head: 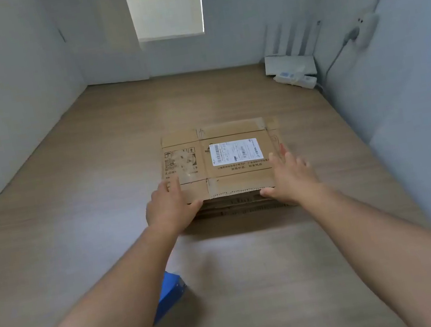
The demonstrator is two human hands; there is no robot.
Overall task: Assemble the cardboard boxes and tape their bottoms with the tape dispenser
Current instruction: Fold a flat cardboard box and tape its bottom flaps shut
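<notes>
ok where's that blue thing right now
In the head view the blue object lies on the wooden surface, low and left of centre, partly hidden under the left forearm and nearer the person than the stack of flat cardboard boxes.

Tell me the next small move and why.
Probably lift the top flattened cardboard box off the stack: the left hand and right hand sit at its near corners, and it lies flat, not yet assembled.

Flat boxes lie stacked on the desk, left hand and right hand at their near corners. A router sits far beyond the right hand.
</notes>
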